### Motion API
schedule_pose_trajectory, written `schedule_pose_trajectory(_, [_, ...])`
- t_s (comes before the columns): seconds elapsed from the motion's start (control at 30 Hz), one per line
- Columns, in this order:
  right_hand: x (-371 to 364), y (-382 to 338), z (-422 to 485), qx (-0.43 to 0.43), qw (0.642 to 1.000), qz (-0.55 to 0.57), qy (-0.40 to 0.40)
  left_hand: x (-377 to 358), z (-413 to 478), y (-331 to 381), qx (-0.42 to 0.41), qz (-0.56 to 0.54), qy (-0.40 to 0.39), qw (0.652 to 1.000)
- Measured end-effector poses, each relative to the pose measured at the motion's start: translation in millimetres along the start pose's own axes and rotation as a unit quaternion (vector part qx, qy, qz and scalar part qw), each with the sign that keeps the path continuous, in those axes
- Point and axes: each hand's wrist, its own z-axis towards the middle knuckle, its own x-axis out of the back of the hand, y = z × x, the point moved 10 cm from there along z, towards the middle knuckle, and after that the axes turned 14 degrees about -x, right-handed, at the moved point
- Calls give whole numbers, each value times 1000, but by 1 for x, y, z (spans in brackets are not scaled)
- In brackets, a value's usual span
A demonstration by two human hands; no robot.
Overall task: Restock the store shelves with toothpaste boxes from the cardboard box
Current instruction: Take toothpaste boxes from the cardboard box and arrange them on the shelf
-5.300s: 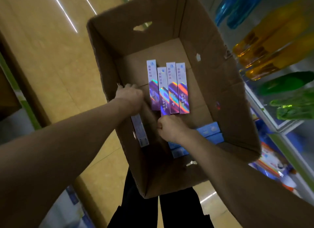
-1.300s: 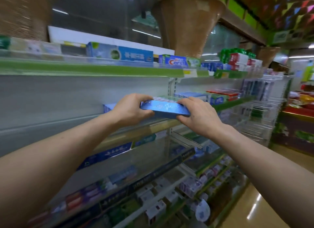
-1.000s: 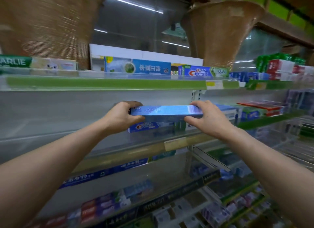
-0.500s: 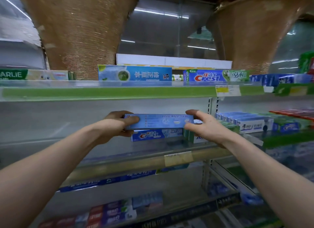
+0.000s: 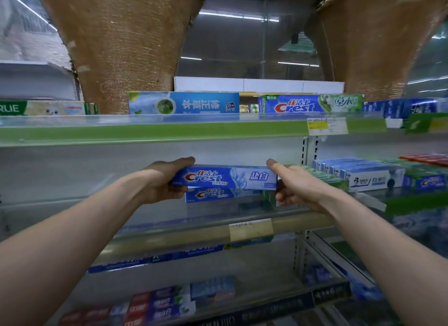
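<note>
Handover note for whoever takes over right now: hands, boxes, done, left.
Left hand grips the left end of the held Crest box; right hand grips its right end.
It is level, just over a second Crest box lying on the middle shelf; contact unclear.
Cardboard box out of view.
Done: held box at the shelf, not yet placed. Left: set it down, release, fetch more.
</note>
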Motion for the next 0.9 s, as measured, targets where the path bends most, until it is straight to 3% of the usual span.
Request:
schedule_pose_trajectory(0.13, [-1,2,1,7,999,17,-39,0,2,-1,20,-4,19,1000])
schedule_pose_trajectory(0.27, [4,1,4,25,999,9,-18,-10,3,-1,23,-84,23,996])
schedule_pose_trajectory(0.5, [21,-7,11,45,999,16,17,-16,8,5,-25,-84,-21,996])
schedule_pose_trajectory(0.6, [18,-15,12,61,997,-37,20,-10,13,14,-80,-22,-24,996])
schedule_pose_trajectory(0.73, [21,-25,14,87,989,-102,63,0,17,23,-137,164,-38,976])
schedule_pose_trajectory(0.9, [7,-30,28,115,946,-283,111,1,16,11,-151,300,-80,938])
